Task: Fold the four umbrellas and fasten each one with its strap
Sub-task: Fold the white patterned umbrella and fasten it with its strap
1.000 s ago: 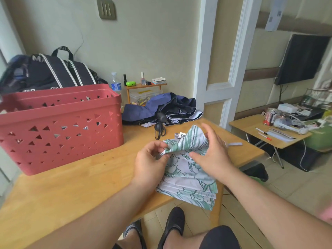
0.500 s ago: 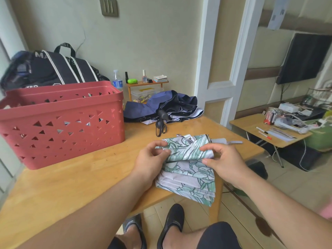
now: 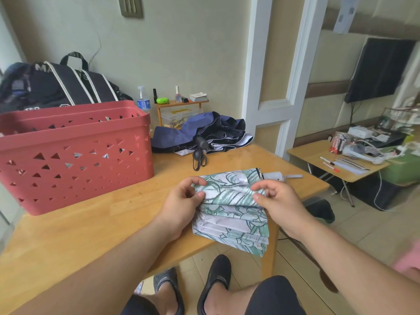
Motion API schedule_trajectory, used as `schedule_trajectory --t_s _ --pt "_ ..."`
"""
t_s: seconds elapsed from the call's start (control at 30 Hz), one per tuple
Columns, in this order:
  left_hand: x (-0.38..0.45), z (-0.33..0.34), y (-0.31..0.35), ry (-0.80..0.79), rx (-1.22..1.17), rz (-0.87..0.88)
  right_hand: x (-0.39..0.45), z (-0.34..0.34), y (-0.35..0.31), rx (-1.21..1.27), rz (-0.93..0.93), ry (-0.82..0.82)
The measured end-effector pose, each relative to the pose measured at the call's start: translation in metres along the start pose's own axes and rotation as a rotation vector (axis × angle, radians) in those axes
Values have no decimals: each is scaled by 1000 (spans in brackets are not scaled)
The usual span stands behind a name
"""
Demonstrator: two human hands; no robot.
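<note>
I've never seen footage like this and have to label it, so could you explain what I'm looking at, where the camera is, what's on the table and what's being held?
There is no machine here: a person works with bare hands, and the one camera sits on their head, looking forward and down. The left hand and right hand each pinch the green and white patterned umbrella, with its pleats stacked at the near edge of the wooden table. Its strap is not fastened. Also on the table are a red basket and a dark blue umbrella, lying loose and unfolded farther back. The person's knees and shoes show below.
</note>
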State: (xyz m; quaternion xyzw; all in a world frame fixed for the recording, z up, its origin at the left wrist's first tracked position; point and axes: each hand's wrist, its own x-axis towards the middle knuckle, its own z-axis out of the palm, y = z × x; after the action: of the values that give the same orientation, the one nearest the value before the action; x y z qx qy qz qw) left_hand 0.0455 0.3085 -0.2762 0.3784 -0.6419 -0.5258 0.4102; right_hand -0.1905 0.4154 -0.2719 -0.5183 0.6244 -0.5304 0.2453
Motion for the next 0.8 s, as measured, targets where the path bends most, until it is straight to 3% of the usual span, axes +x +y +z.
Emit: schedule_trajectory --t_s 0.23,0.5,0.6,0.7,0.8 --pt "-6 2 10 -91 -57 -117 -12 -2 12 -92 40 -38" --pt "-1 2 1 -25 281 46 -15 0 7 -135 57 -9" --pt "1 -1 4 -33 373 34 -15 0 4 -231 49 12" --pt "2 -6 14 -81 611 46 -17 5 1 -473 -28 9" --pt "0 -3 32 -122 1010 90 -19 9 4 -551 -72 -1"
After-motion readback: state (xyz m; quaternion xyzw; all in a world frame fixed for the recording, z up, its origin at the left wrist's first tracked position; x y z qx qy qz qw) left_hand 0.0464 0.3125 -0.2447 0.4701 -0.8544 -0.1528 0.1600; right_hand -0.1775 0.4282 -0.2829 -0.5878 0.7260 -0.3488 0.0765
